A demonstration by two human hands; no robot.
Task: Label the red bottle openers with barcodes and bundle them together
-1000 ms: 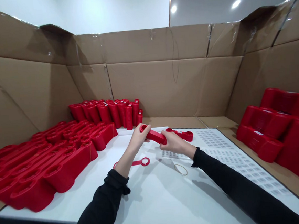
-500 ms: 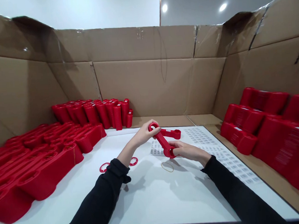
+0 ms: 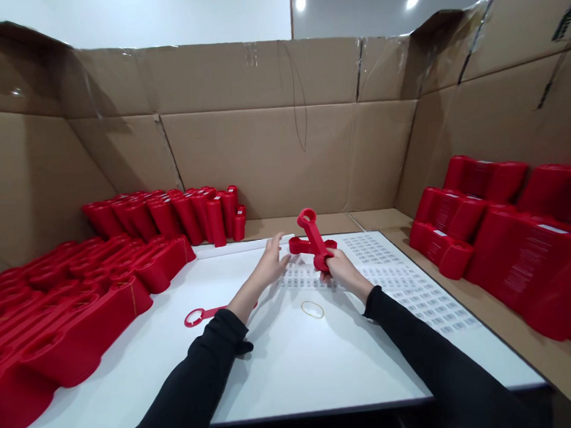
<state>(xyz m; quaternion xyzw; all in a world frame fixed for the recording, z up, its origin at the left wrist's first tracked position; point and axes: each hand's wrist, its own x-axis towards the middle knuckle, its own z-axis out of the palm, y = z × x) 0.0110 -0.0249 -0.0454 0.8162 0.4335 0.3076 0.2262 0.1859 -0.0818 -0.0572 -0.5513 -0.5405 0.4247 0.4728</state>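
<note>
Right hand clamped on lower end of red plastic ring-ended bar, held tilted above smooth white tabletop. Left hand off it, fingers spread. Thin loop band lies nearby.

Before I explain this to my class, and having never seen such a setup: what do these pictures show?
There is no machine here, just a person's two bare hands. Every picture comes from one camera worn on the head, looking forward and down. The right hand grips a red bar-shaped piece with ringed ends; the left hand is open beside it, holding nothing visible. On the white table lie a thin red flat piece with a ring end, a thin tan loop, white sheets printed with rows of small grey marks and, at left, red stacks of ring-ended pieces. Brown cardboard walls stand around.
</note>
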